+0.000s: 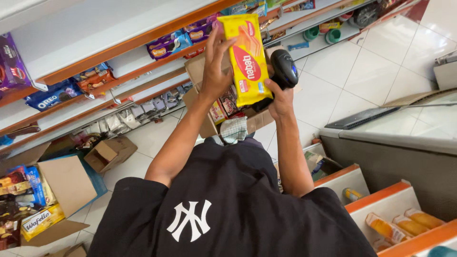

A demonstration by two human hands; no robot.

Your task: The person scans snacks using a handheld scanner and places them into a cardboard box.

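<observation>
Your left grip [216, 71] closes on the long edge of a yellow wafer packet [247, 59], held up over an open cardboard box [209, 121]; your right grip [281, 97] wraps a black handheld scanner [284, 68] just beside the packet. That edge hold looks thin, so the packet may slip into the box. Beyond the box, purple and blue biscuit packs [169, 44] line orange-edged shelves [119, 45].

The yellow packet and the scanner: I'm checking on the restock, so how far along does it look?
Done: some snack packs already sit on the shelves. In hand: the left hand holds a yellow packet up, the right hand grips a black scanner beside it. Left: the open box beneath still holds packets, as does another box on the floor.
</observation>
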